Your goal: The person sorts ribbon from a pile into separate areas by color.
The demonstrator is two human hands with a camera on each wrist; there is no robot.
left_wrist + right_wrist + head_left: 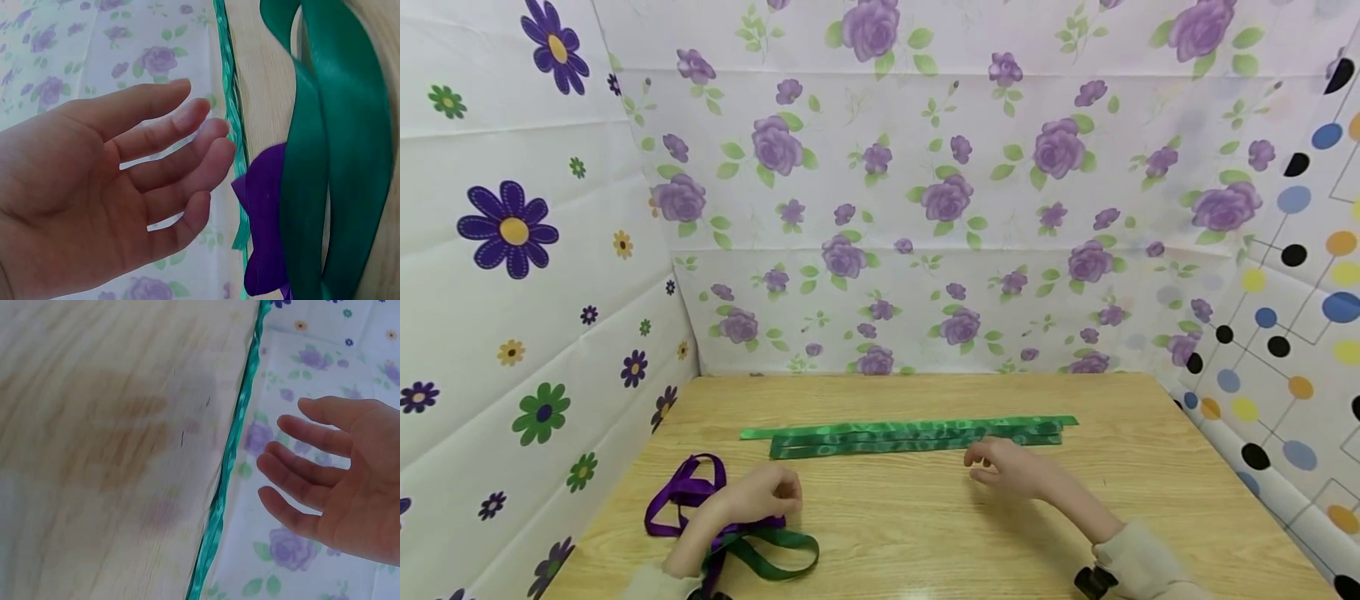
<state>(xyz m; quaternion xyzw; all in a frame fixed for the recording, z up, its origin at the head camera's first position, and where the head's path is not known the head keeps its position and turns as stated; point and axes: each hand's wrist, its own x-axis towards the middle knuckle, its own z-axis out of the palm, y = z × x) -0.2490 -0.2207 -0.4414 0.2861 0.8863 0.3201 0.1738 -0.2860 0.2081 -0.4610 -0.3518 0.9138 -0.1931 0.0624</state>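
A green ribbon [917, 437] lies across the table in several long, flat folds. My right hand [1011, 468] hovers just in front of its right part, fingers loosely bent and holding nothing. At the left, my left hand [760, 497] is above a loose heap of purple ribbon [662, 504] and dark green ribbon [782, 573]. In the left wrist view the palm of the left hand [94, 181] shows, fingers relaxed and apart, with the looped green ribbon [350, 125] beside it. The right wrist view shows the right hand [344, 469] with spread, gently curved fingers and nothing in them.
The wooden table [895, 533] reaches back to a rose-patterned cloth [925, 200]. A daisy-patterned cloth [512, 333] stands along the left side, and a dotted cloth [1285, 283] along the right. Dark wrist devices [1095, 581] sit at both cuffs.
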